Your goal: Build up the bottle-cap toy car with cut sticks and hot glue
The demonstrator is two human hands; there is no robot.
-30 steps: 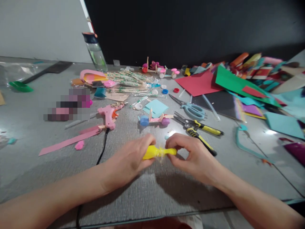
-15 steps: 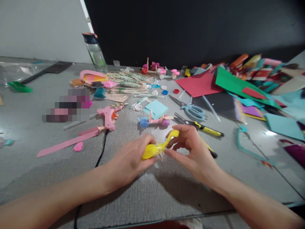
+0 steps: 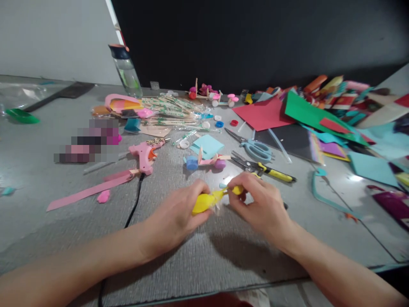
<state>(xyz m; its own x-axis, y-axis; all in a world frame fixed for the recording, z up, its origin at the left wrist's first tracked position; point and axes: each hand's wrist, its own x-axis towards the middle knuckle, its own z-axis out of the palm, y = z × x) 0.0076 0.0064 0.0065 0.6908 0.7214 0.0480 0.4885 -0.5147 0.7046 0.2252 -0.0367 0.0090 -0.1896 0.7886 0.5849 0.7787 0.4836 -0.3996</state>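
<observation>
A soft yellow lump that looks like modelling clay [image 3: 202, 204], with clear plastic wrap [image 3: 217, 208] around its middle, is held between my hands above the table. My left hand [image 3: 177, 213] is closed around the thick end. At the other end, my right hand [image 3: 260, 207] pinches a smaller yellow blob, and a thin stretched strand joins the two parts. Just beyond my hands stands a small craft-stick car [image 3: 209, 162] with blue and purple wheels. Yellow-handled pliers [image 3: 275, 172] lie behind my right hand.
A pink glue gun [image 3: 145, 157] with a black cord [image 3: 136, 200] lies left. Blue-handled scissors [image 3: 255, 149] rest behind the pliers. A water bottle [image 3: 126, 72] stands at the back. Coloured sheets [image 3: 262, 113] are piled right, near a small blue-framed saw [image 3: 329, 198].
My right hand has closed on the tip of the yellow clay and pulled it slightly right, so the neck is thinner. My left hand keeps its hold.
</observation>
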